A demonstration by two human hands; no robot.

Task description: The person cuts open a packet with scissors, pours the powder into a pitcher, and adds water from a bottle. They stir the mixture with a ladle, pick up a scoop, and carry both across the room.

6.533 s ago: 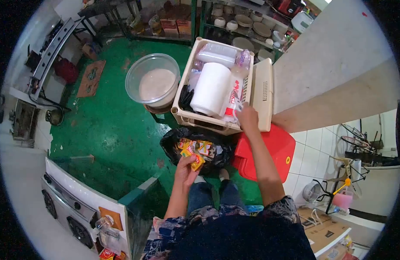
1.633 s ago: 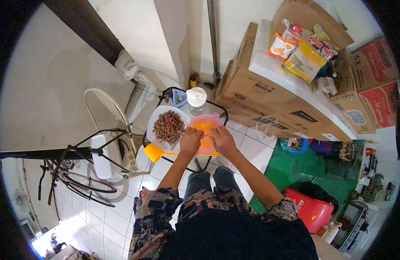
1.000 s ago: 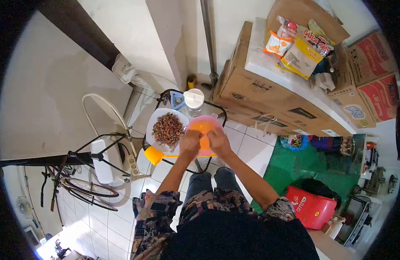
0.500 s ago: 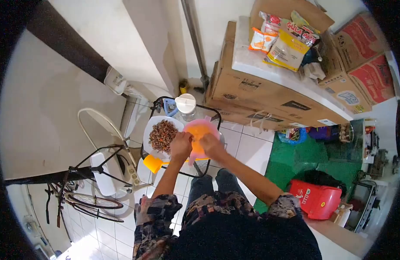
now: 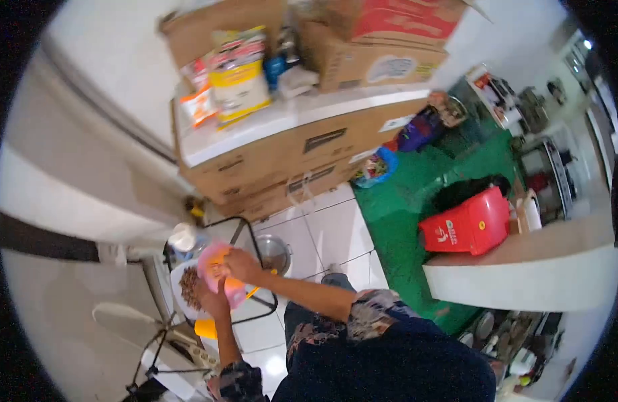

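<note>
On a small black-framed table, a pink bowl (image 5: 236, 295) with orange contents lies under my two hands. My left hand (image 5: 214, 299) is at the bowl's near left side, thumb apart from the fingers, beside a white plate (image 5: 177, 275) of brown chopped food (image 5: 190, 289). My right hand (image 5: 242, 265) reaches over the orange contents with its fingers bent; whether it holds anything is blurred. Behind the plate stands a white-lidded clear container (image 5: 183, 238). An orange cup (image 5: 206, 327) sits at the near edge.
A metal pot (image 5: 273, 254) is on the tiled floor right of the table. Cardboard boxes (image 5: 275, 167) with food packets (image 5: 238, 80) on top stand behind. A red bin (image 5: 466, 224) is on the green floor (image 5: 402, 234). A bicycle frame (image 5: 155, 352) is at the lower left.
The view has swung to the right, so the table and both hands appear lower and farther left. The metal pot is now visible. My left hand's thumb now stands apart.
</note>
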